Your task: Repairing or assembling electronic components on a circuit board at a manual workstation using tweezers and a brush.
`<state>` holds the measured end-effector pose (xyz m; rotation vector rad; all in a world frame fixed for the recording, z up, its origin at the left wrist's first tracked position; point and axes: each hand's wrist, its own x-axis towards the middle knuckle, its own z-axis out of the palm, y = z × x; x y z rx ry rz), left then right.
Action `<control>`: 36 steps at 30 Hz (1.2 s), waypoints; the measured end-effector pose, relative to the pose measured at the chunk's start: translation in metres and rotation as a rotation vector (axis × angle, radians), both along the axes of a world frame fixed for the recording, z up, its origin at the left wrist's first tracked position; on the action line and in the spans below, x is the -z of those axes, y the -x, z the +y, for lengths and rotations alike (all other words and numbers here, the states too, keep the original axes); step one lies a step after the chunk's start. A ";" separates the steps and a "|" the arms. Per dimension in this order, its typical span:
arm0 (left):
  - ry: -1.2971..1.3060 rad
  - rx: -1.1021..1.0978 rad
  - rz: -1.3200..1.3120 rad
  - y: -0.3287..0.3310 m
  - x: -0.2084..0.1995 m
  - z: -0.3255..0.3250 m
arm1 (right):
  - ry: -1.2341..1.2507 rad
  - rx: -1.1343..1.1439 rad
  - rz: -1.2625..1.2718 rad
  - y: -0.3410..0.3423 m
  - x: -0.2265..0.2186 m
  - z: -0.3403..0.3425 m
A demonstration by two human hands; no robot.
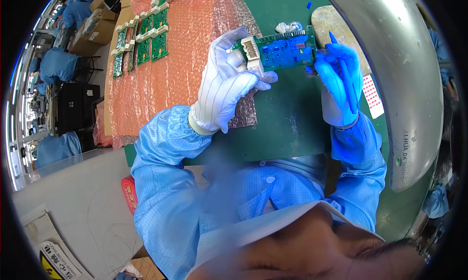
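A green circuit board (280, 53) is held up over the green table, lit blue toward its right side. My left hand (217, 85), in a white striped glove, is closed on the board's left end, by the white connector (252, 56). My right hand (336, 85), also gloved, has its fingers at the board's right end. A slim pen (347, 85) is gripped in that hand, its pointed tip showing above the fingers. Part of the pen is covered by the fingers.
Pink bubble wrap (180, 80) covers the left of the table, with several green boards (159, 45) at its far side. A large silver lamp housing (414, 99) arches along the right. Nearby are a beige pad (330, 20), a label sheet (373, 97) and crumpled white material (287, 27).
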<state>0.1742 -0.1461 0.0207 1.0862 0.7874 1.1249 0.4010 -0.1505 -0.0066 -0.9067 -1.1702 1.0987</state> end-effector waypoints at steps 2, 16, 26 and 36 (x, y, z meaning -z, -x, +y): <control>0.002 0.003 -0.002 -0.001 -0.001 0.001 | -0.003 -0.012 -0.001 0.001 -0.004 -0.001; -0.191 0.237 0.460 0.006 0.013 -0.033 | 0.038 0.207 -0.463 -0.092 0.002 0.012; -0.392 0.185 1.045 0.105 -0.024 -0.021 | -0.799 -0.269 -0.933 -0.405 0.028 -0.037; -0.980 -0.098 1.505 0.092 0.038 0.078 | -0.782 -0.023 -1.293 -0.225 -0.023 -0.144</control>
